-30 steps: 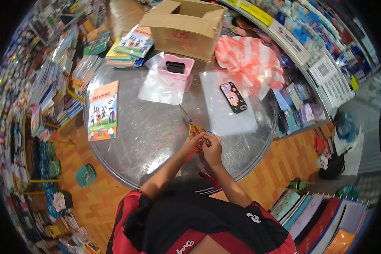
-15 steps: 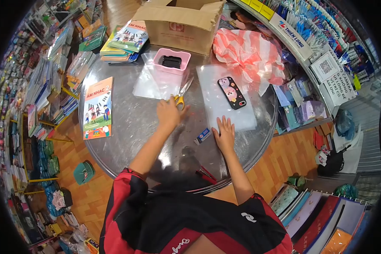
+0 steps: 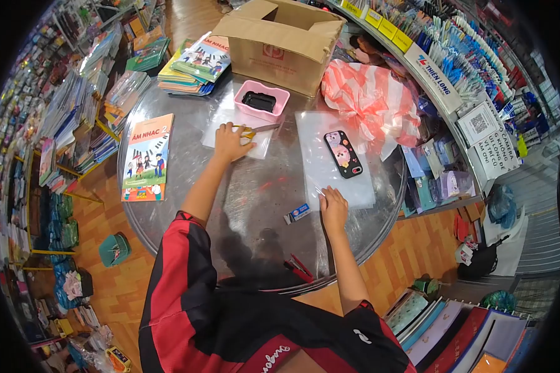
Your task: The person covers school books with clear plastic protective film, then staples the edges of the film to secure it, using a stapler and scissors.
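My left hand [image 3: 231, 144] reaches over the table with its fingers at the yellow handles of a pair of scissors [image 3: 247, 131]. The scissors' blades point right, over clear plastic sheets [image 3: 214, 130] and just below a pink plastic basket [image 3: 277, 106]. My right hand [image 3: 334, 210] holds nothing; it rests, fingers apart, on the near-left edge of another stack of clear plastic sheets [image 3: 314, 149]. A phone in a black patterned case [image 3: 343, 153] lies on that stack. Left of my right hand is a small blue-and-white eraser [image 3: 297, 214].
A music book [image 3: 148, 155] lies at the left of the round metal table [image 3: 186, 186]. Behind are stacked books [image 3: 196, 62], an open cardboard box [image 3: 274, 53] and a red-striped plastic bag [image 3: 370, 102]. A red-and-black object [image 3: 300, 267] lies near the front edge. Shelves surround the table.
My left hand and the scissors have moved left and away from me, and the blades have turned to point right. My right hand stays by the sheets. The view has shifted slightly.
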### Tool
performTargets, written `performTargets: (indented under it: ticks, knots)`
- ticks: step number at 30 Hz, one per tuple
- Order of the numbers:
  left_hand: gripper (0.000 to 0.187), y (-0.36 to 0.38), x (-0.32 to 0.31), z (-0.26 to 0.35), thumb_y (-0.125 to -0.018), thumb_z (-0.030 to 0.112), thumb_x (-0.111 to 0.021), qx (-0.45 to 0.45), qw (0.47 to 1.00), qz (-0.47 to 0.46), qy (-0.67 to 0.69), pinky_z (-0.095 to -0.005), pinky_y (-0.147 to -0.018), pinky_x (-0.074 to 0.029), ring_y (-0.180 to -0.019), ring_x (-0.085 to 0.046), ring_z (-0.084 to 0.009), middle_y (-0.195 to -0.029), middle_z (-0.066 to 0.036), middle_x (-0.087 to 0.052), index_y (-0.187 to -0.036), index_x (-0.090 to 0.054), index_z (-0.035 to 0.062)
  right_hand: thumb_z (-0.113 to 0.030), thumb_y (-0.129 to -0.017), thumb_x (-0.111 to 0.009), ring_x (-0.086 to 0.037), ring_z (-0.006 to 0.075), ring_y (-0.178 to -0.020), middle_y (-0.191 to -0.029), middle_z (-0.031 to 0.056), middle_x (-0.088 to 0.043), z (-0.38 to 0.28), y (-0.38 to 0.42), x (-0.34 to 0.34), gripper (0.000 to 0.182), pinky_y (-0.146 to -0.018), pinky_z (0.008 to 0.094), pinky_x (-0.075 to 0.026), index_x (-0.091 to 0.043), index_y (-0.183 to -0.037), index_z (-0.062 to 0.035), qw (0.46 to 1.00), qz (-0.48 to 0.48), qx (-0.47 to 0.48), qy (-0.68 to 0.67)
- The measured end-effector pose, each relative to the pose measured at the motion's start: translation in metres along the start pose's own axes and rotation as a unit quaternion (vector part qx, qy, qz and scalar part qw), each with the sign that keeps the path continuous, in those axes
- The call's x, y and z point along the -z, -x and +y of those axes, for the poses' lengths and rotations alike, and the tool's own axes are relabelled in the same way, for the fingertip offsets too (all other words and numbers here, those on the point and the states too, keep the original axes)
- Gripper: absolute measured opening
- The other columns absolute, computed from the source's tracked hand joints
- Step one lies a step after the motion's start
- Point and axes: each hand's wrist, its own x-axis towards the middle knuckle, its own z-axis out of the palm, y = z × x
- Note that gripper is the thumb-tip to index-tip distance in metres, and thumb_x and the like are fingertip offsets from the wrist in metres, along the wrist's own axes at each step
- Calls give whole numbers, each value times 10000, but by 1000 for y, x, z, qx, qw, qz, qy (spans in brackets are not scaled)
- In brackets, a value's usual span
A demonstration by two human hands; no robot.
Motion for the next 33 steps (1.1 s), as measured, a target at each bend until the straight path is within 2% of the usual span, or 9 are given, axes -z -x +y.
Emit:
performTargets:
  ticks: [2, 6, 10, 15, 19, 21, 25, 31, 33]
  knots:
    - [546, -6, -15, -20, -639, 361, -650, 3, 1000, -13, -3, -499, -931, -266, -1123, -361, -339, -1168, -210, -423, -1095, -537, 82, -153, -776, -528, -523, 307, -987, -1029, 111, -584, 5, -8, 2, 240, -845, 402, -383, -598, -997, -91, 1000, -4, 14, 5]
    - [505, 15, -11, 18, -672, 271, -635, 26, 999, 20, 29, -534, -964, -215, -1197, -285, -372, -1243, -231, -358, -1117, -508, 71, -70, -737, -536, -579, 322, -825, -905, 139, -610, 4, -13, 17, 196, -711, 367, -457, -615, -916, -58, 999, 21, 14, -43]
    - [434, 80, -22, 75, -687, 203, -625, -11, 975, 36, 217, -488, -967, -246, -1176, -306, -391, -1222, -231, -377, -1082, -523, 55, -50, -736, -529, -579, 317, -799, -883, 151, -607, 3, -23, 30, 179, -702, 359, -460, -624, -887, -47, 998, -27, -24, -45]
    - [373, 132, -11, 119, -700, 162, -614, 9, 942, 11, 335, -420, -912, -336, -1085, -409, -372, -1147, -216, -449, -1044, -535, 42, -104, -765, -556, -595, 277, -697, -825, 141, -619, 8, -46, 47, 147, -645, 322, -455, -640, -868, -40, 980, 102, -32, -169]
    - [347, 146, -1, 135, -712, 156, -610, 34, 928, -16, 370, -392, -891, -357, -1054, -442, -346, -1120, -196, -474, -1029, -541, 34, -140, -773, -576, -588, 230, -642, -782, 134, -625, 4, -61, 60, 157, -594, 280, -438, -640, -868, -33, 968, 89, -58, -225]
    - [337, 149, 1, 137, -723, 159, -607, 17, 923, -30, 384, -391, -885, -361, -1033, -460, -333, -1099, -186, -492, -1026, -543, 26, -136, -788, -578, -578, 126, -675, -749, 81, -642, -5, -64, 68, 185, -563, 242, -418, -630, -906, -4, 966, 69, -60, -240]
    - [334, 153, 0, 132, -732, 154, -599, 26, 917, -35, 396, -393, -876, -364, -1032, -460, -330, -1084, -185, -499, -1034, -541, 22, -152, -795, -575, -570, 100, -717, -791, 79, -645, -31, -65, 84, 196, -578, 218, -411, -628, -914, -5, 949, 59, -109, -291]
    - [342, 144, 31, 127, -819, 250, -547, 164, 787, -108, 585, -365, -839, -399, -966, -524, -279, -1120, -150, -500, -1073, -524, 22, -125, -775, -567, -614, 210, -772, -873, 112, -636, -88, -49, 111, 173, -625, 289, -461, -633, -905, -31, 965, 164, 74, -188]
    - [435, 134, 46, 118, -857, 327, -482, 265, 631, -189, 704, -372, -812, -427, -971, -533, -261, -1124, -151, -499, -1176, -443, 33, -59, -753, -501, -598, 295, -770, -882, 157, -613, -122, -24, 118, 188, -659, 348, -474, -617, -898, -30, 975, 102, 127, -152]
